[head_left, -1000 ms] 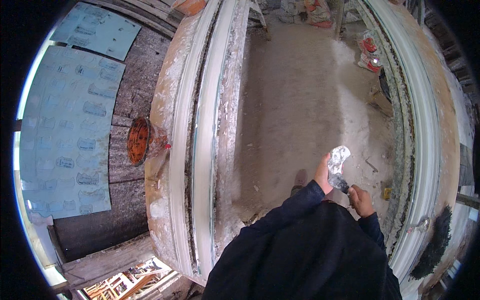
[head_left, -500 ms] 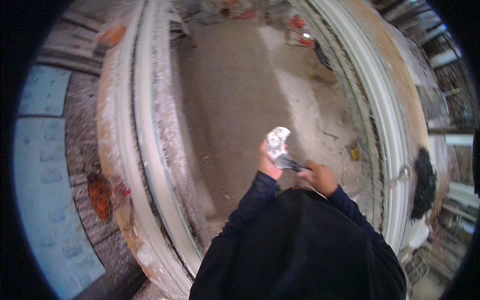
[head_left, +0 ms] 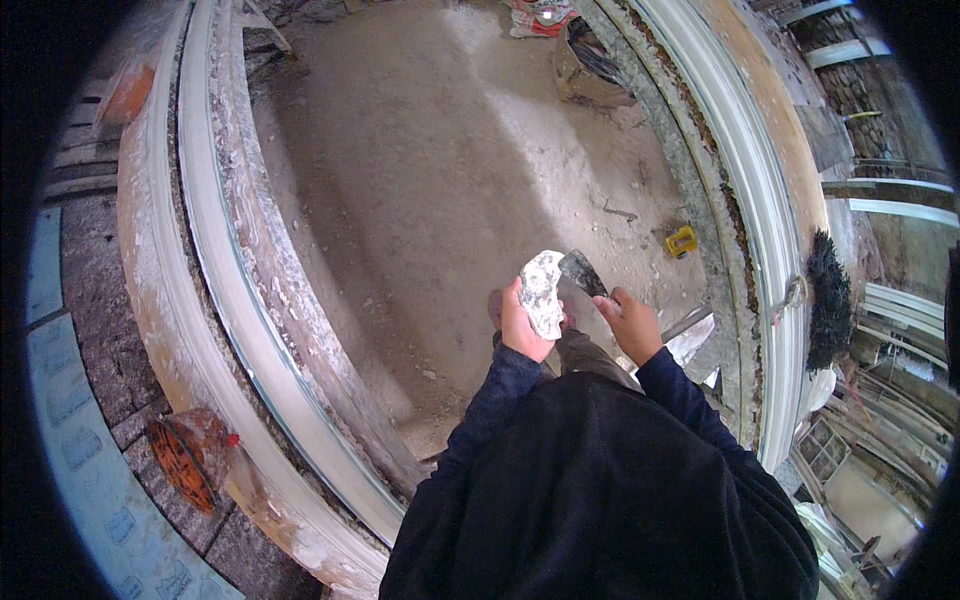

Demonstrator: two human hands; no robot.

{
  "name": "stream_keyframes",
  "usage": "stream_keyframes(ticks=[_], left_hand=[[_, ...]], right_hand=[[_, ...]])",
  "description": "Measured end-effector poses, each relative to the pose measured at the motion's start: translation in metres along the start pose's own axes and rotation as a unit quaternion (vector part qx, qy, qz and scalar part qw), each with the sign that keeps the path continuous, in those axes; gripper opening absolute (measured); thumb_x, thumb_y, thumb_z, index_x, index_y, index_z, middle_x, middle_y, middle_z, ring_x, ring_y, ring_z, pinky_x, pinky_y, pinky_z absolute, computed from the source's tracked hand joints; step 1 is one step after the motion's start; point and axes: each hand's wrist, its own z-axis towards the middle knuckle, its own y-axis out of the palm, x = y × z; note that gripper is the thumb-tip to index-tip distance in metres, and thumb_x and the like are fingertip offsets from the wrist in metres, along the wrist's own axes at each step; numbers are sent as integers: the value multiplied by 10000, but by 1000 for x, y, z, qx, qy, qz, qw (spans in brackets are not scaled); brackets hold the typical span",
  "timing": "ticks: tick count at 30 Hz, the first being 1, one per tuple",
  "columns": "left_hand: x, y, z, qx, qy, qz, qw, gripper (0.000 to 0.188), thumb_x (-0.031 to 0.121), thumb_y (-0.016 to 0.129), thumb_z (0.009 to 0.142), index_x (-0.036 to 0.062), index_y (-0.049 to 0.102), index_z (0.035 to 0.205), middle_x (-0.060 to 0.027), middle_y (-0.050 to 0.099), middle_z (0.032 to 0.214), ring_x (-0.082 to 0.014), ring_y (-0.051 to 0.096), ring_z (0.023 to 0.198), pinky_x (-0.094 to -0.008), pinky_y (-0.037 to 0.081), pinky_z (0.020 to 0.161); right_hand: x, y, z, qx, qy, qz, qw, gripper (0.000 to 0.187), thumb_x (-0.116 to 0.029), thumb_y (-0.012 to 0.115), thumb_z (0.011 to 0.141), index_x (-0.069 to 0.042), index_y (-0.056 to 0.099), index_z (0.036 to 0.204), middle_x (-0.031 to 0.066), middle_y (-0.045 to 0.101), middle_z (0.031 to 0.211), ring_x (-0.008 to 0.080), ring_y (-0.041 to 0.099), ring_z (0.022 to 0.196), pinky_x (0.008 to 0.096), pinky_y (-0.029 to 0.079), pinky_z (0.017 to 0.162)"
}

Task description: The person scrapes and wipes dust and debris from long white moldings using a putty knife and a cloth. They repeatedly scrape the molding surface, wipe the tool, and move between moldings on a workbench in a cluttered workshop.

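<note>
A dusty grey concrete floor runs between two long white-plastered frame rails, curving in the fisheye view. The left hand is closed round a pale, crumpled lump of putty, lifted chest-high, probably to feed the dark flat-bladed putty knife gripped in the right hand. A small yellow object lies beyond.
</note>
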Motion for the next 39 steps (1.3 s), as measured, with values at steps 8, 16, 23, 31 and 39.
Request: stream_keyframes(ticks=[8, 16, 23, 31, 39], left_hand=[[10, 3, 2, -31, -80, 19, 996, 386, 477, 397, 886, 166, 571, 1033, -31, 608, 847, -214, 567, 689, -394, 423, 583], [10, 52, -1, -89, -127, 72, 985, 418, 460, 390, 883, 154, 569, 1105, -52, 633, 898, -212, 599, 725, -406, 447, 551], [-4, 77, 21, -98, -165, 193, 962, 398, 474, 396, 878, 163, 585, 1040, -28, 637, 855, -218, 574, 643, -405, 438, 570], [-51, 133, 24, -77, -146, 340, 926, 419, 495, 403, 866, 153, 579, 1034, -34, 619, 816, -207, 575, 614, -380, 449, 538], [-143, 174, 41, -124, -164, 405, 891, 426, 493, 411, 854, 144, 569, 1042, -48, 616, 814, -229, 575, 618, -396, 449, 538]], right_hand=[[-14, 2, 15, -46, 34, 25, 998, 490, -522, 514, 853, -40, 593, 888, 209, 609, 693, 394, 613, 694, 461, 465, 593], [-16, -23, 12, 7, -3, 71, 997, 516, -540, 481, 861, -35, 586, 874, 244, 600, 704, 418, 598, 713, 475, 462, 624], [25, -37, 13, 155, 6, 113, 981, 542, -562, 459, 859, -38, 595, 854, 221, 617, 720, 402, 610, 704, 483, 469, 623], [85, -72, 16, 194, 44, 189, 962, 557, -587, 421, 862, -59, 597, 884, 206, 629, 753, 408, 609, 725, 473, 478, 648], [150, -128, -21, 235, 49, 267, 933, 571, -573, 410, 870, -27, 576, 855, 221, 609, 708, 417, 593, 721, 494, 454, 642]])
